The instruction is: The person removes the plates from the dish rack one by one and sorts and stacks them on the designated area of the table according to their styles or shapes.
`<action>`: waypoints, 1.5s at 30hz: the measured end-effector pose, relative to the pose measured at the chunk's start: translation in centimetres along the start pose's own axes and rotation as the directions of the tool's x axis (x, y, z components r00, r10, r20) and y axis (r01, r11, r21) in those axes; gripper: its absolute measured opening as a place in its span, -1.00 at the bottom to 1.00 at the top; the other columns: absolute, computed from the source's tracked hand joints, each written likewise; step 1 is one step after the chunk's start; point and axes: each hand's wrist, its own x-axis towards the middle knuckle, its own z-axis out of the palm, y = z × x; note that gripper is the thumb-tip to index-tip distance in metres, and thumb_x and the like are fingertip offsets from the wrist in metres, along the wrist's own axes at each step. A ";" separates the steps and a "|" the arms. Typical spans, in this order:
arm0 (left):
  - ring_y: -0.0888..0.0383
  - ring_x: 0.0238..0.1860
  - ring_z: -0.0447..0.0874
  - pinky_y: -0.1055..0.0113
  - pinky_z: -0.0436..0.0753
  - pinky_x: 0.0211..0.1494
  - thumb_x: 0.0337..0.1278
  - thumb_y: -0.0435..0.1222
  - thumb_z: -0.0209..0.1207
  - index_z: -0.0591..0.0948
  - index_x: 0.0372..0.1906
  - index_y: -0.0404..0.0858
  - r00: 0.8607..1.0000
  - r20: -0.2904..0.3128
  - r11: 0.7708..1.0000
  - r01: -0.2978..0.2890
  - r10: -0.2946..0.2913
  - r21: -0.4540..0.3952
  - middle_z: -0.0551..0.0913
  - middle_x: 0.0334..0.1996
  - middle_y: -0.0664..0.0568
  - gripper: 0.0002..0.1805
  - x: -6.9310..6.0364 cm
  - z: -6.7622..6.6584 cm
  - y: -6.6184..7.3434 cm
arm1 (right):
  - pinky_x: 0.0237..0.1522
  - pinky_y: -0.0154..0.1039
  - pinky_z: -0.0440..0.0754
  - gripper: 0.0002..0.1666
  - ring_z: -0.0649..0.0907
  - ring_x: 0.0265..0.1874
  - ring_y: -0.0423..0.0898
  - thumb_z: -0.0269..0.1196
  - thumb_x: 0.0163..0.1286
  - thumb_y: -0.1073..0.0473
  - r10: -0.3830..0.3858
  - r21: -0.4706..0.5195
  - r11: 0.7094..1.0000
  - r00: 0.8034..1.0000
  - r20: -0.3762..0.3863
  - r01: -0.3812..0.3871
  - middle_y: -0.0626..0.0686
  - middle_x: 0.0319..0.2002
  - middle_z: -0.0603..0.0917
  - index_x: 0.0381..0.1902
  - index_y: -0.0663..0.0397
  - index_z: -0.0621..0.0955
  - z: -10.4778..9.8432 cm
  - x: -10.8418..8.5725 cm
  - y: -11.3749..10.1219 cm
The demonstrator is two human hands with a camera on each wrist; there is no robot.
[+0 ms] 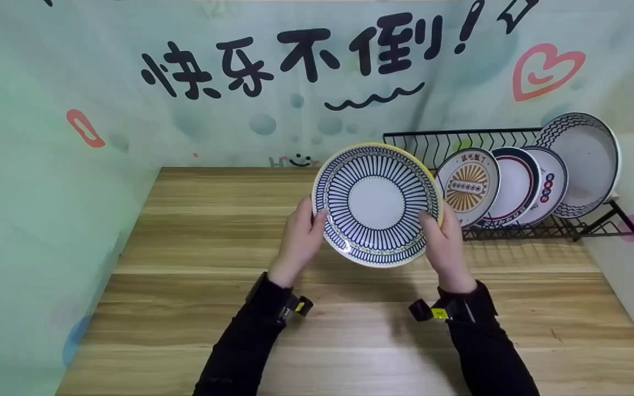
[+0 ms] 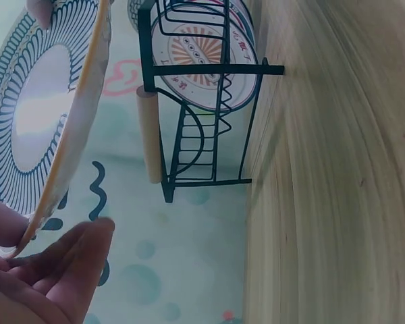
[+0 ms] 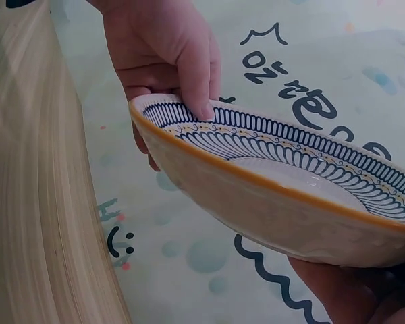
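Observation:
A round plate (image 1: 376, 203) with a yellow rim and dark blue petal-like stripes is held up above the table, its patterned face toward the head camera. On its left edge my left hand (image 1: 301, 234) grips the rim, thumb on the face and fingers behind. My right hand (image 1: 444, 242) pinches the opposite edge in the same manner. In the right wrist view the plate (image 3: 277, 196) looks deep, with a pale outer side; the left hand (image 3: 165, 50) shows there at the far rim. The left wrist view has the left hand's fingers (image 2: 67, 270) beneath the rim.
A black wire dish rack (image 1: 520, 234) stands at the back right. Upright in it are a sunburst plate (image 1: 466, 184), a red-and-blue-rimmed plate (image 1: 509, 187), another white plate (image 1: 556, 165) and a large bowl (image 1: 592, 159). Printed cloth (image 1: 229, 126) hangs behind the wooden table (image 1: 201, 247).

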 end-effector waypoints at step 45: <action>0.25 -0.61 0.49 0.48 0.50 -0.61 0.22 -0.48 0.19 0.67 -0.10 -0.46 0.982 -0.129 0.990 0.133 -0.139 -0.056 0.66 -0.55 -0.07 -0.81 -2.5 -4.2 0.5 | 0.42 0.14 0.18 -0.25 0.34 0.36 0.15 0.21 0.36 0.22 -0.217 -0.363 0.867 0.915 0.340 0.341 0.27 0.37 0.38 0.44 0.33 0.27 -1.7 0.3 0.6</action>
